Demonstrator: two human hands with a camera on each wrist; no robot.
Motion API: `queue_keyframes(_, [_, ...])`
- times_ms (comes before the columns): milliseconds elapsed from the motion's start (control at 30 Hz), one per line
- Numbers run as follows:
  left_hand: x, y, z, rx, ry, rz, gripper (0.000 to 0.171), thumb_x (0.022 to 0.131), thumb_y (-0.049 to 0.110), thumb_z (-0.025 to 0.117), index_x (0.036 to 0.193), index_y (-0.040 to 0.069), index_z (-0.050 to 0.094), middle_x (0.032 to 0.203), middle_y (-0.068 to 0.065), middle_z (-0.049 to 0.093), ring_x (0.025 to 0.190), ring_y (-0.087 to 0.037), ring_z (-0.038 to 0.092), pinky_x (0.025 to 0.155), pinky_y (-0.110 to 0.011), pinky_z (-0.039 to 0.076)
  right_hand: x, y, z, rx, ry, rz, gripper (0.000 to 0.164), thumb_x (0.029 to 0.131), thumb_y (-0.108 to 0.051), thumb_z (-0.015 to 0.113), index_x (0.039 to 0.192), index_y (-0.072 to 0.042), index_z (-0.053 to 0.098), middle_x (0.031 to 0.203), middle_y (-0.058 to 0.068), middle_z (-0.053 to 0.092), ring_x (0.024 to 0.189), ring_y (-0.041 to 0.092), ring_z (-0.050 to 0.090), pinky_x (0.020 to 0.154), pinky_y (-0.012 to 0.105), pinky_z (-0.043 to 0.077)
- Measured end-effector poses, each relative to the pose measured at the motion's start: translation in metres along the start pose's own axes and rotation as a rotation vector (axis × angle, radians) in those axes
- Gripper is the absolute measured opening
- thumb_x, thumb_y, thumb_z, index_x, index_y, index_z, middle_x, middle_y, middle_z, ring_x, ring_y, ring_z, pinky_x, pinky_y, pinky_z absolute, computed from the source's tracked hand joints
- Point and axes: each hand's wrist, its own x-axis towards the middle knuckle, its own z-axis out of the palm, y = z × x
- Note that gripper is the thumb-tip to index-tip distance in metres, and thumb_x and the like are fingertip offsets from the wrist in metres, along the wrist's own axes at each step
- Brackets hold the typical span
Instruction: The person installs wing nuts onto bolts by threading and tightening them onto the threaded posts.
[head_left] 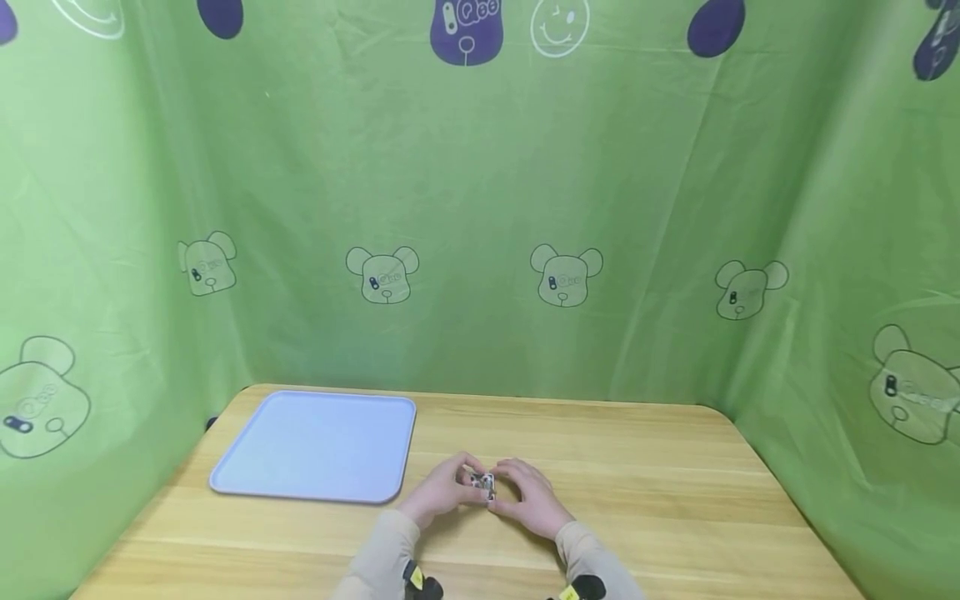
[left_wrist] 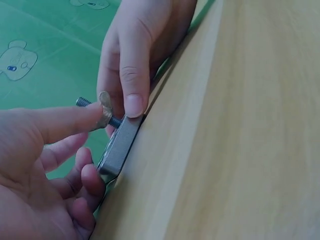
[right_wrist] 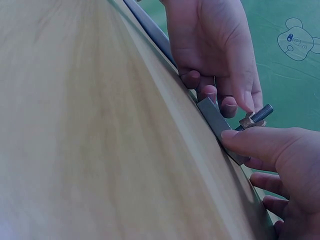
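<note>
A small grey metal block stands on the table between both hands, with a threaded bolt sticking out of its side. On that bolt sits a brass-coloured wing nut. My left hand has its thumb against the wing nut and appears to pinch it, though the opposing fingertip is partly hidden; its other fingers curl beside the block's far end. From the other side my right hand grips the block, thumb pressed on its edge near the bolt. The fingers behind the block are partly hidden.
To the left on the wooden table lies a light blue tray. Green curtains with bear prints surround the table at the back and both sides.
</note>
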Motion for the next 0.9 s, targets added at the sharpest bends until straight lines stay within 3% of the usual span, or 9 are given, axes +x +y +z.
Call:
queue_keyframes(100, [-0.0004,-0.0007,-0.0013,-0.040,0.004,-0.006,0.035,0.076,0.006,0.077,0.103,0.001,0.055,0.081,-0.001,0.050,0.074,-0.016,0.047,0.064,-0.027,0.040,0.0000,0.0001,0.0004,-0.001,0.004,-0.001,0.058,0.079,-0.037,0.076,0.126,-0.007,0.059,0.140,0.020,0.052,0.134,0.044,0.042,0.109,0.069,0.021])
queue_keyframes(300, [0.0009,-0.0021,-0.0031,-0.010,-0.016,0.007,0.027,0.076,0.009,0.077,0.093,0.000,0.058,0.079,0.002,0.051,0.079,-0.015,0.048,0.072,-0.029,0.037,-0.0009,-0.0019,-0.0005,0.012,0.002,0.004,0.059,0.079,-0.037,0.077,0.126,-0.006,0.059,0.141,0.020,0.051,0.134,0.044,0.041,0.110,0.069,0.020])
queue_keyframes(900, [-0.0001,-0.0003,-0.0019,0.024,-0.035,0.004,0.026,0.076,0.014,0.079,0.097,0.007,0.067,0.077,0.001,0.046,0.077,-0.017,0.044,0.070,-0.031,0.036,-0.0012,-0.0013,-0.0003,-0.006,0.010,-0.001,0.058,0.080,-0.041,0.075,0.126,-0.009,0.060,0.140,0.019,0.052,0.133,0.045,0.042,0.109,0.069,0.021])
